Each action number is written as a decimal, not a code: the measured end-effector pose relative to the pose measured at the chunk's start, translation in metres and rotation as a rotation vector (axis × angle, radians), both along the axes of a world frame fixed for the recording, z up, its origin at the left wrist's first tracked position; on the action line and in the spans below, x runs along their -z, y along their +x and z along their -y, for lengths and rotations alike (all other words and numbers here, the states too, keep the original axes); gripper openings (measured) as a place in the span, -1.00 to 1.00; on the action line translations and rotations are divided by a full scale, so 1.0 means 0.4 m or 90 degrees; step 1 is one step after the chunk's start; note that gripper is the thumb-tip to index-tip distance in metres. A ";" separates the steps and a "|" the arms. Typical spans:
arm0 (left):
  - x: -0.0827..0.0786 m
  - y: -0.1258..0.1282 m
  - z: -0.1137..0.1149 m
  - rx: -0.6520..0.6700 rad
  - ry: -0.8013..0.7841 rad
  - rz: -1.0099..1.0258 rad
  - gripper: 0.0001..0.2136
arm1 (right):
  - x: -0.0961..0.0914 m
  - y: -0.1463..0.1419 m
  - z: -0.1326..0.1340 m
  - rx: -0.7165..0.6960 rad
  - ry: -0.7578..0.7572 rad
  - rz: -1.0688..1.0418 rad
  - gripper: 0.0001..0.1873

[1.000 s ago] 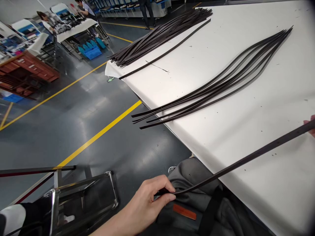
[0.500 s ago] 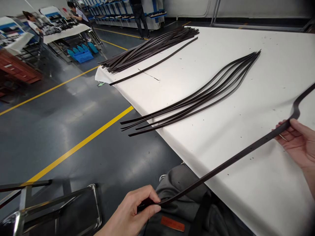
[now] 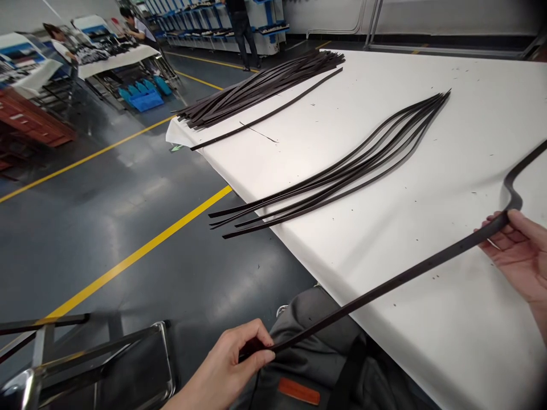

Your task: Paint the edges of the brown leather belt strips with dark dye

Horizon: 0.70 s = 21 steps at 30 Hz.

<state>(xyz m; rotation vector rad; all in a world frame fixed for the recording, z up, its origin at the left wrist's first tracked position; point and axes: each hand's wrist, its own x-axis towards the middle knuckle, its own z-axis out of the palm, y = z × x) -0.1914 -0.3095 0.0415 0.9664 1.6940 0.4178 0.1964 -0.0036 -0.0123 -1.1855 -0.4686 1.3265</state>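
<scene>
Left hand (image 3: pixel 231 359) pinched, right hand (image 3: pixel 517 256) palm-up

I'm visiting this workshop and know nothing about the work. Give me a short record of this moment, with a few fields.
Left hand: pinches a dark punched strap
Right hand: holds the strap under the thumb; it bends upward beyond
Table: white table bearing a bundle of dark strips and a fanned group of dark strips
Below: grey fabric by the table edge
Nearby: a co-worker at another table

A bundle of belt strips (image 3: pixel 260 88) lies behind another bundle (image 3: pixel 337 176) on the table (image 3: pixel 448 188).
</scene>
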 end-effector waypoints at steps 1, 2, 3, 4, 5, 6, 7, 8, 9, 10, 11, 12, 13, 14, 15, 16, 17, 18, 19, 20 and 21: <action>0.003 -0.001 0.000 0.003 0.002 -0.008 -0.81 | 0.000 0.002 0.001 -0.012 -0.005 0.005 -0.86; 0.007 -0.001 0.000 0.006 0.007 -0.014 -0.82 | -0.001 0.003 0.002 -0.026 -0.007 0.011 -0.87; 0.011 -0.002 0.001 0.008 0.014 -0.017 -0.82 | -0.001 0.006 0.003 -0.035 -0.004 0.017 -0.89; 0.015 -0.003 0.002 0.011 0.021 -0.019 -0.83 | -0.001 0.008 0.004 -0.040 0.002 0.020 -0.90; 0.019 -0.004 0.003 0.015 0.027 -0.021 -0.83 | -0.001 0.010 0.005 -0.043 0.010 0.022 -0.90; 0.023 -0.004 0.005 0.019 0.032 -0.026 -0.84 | -0.001 0.012 0.006 -0.043 0.017 0.022 -0.90; 0.027 -0.005 0.007 0.023 0.036 -0.034 -0.85 | -0.001 0.014 0.006 -0.041 0.021 0.020 -0.89; 0.030 -0.006 0.009 0.028 0.042 -0.043 -0.85 | 0.000 0.016 0.007 -0.040 0.023 0.018 -0.88; 0.032 -0.006 0.011 0.034 0.048 -0.052 -0.85 | 0.001 0.017 0.008 -0.040 0.024 0.017 -0.88; 0.034 -0.007 0.013 0.039 0.056 -0.061 -0.86 | 0.002 0.017 0.009 -0.039 0.025 0.015 -0.88; 0.036 -0.007 0.015 0.044 0.063 -0.068 -0.86 | 0.003 0.018 0.010 -0.038 0.026 0.013 -0.88; 0.037 -0.007 0.017 0.048 0.070 -0.072 -0.86 | 0.004 0.017 0.012 -0.037 0.027 0.012 -0.88; 0.038 -0.007 0.019 0.049 0.077 -0.075 -0.86 | 0.004 0.017 0.013 -0.036 0.027 0.011 -0.88; 0.039 -0.007 0.020 0.049 0.082 -0.077 -0.86 | 0.004 0.016 0.014 -0.036 0.027 0.011 -0.87; 0.039 -0.007 0.021 0.047 0.085 -0.077 -0.86 | 0.004 0.015 0.015 -0.036 0.027 0.011 -0.87; 0.039 -0.007 0.022 0.044 0.086 -0.077 -0.87 | 0.004 0.014 0.016 -0.036 0.028 0.012 -0.87; 0.038 -0.006 0.021 0.042 0.085 -0.076 -0.87 | 0.003 0.014 0.016 -0.036 0.028 0.013 -0.87; 0.036 -0.005 0.020 0.038 0.082 -0.074 -0.87 | 0.002 0.013 0.016 -0.036 0.029 0.013 -0.88; 0.033 -0.004 0.018 0.034 0.076 -0.071 -0.86 | 0.002 0.013 0.015 -0.036 0.029 0.014 -0.88; 0.029 -0.002 0.015 0.029 0.067 -0.067 -0.86 | 0.001 0.012 0.014 -0.036 0.028 0.013 -0.88; 0.024 0.000 0.012 0.023 0.056 -0.060 -0.86 | 0.001 0.011 0.013 -0.036 0.026 0.013 -0.88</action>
